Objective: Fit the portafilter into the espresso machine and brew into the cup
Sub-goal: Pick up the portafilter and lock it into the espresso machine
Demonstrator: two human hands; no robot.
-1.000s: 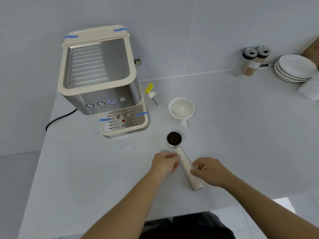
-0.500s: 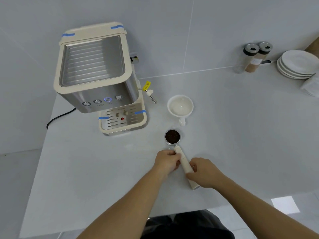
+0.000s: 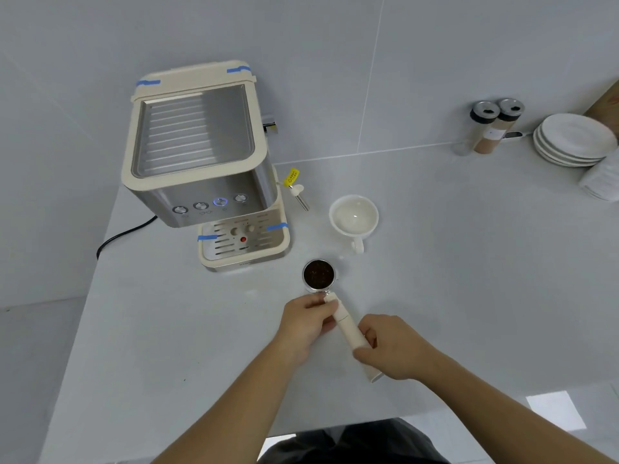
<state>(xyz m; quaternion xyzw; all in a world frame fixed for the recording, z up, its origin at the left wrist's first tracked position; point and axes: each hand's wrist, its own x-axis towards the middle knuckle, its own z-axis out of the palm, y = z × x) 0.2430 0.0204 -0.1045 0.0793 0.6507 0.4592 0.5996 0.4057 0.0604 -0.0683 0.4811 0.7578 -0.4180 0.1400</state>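
The portafilter point(image 3: 319, 275) lies on the white counter, its metal basket full of dark coffee grounds and its cream handle pointing toward me. My left hand point(image 3: 306, 324) grips the handle near the basket. My right hand point(image 3: 390, 346) is closed over the handle's rear part. A cream and steel espresso machine point(image 3: 201, 169) stands at the back left with one button lit blue; its drip tray point(image 3: 246, 241) holds nothing. An empty white cup point(image 3: 354, 216) sits to the machine's right, handle toward me.
A steam wand with a yellow tag point(image 3: 296, 189) sticks out of the machine's right side. Two spice jars point(image 3: 489, 127) and a stack of white plates point(image 3: 572, 139) stand at the back right. A black power cord point(image 3: 124, 234) trails left. The counter's front edge point(image 3: 335, 425) is near my body.
Both hands have closed in on the portafilter handle; the right hand slid forward along it. The portafilter itself has stayed on the counter.
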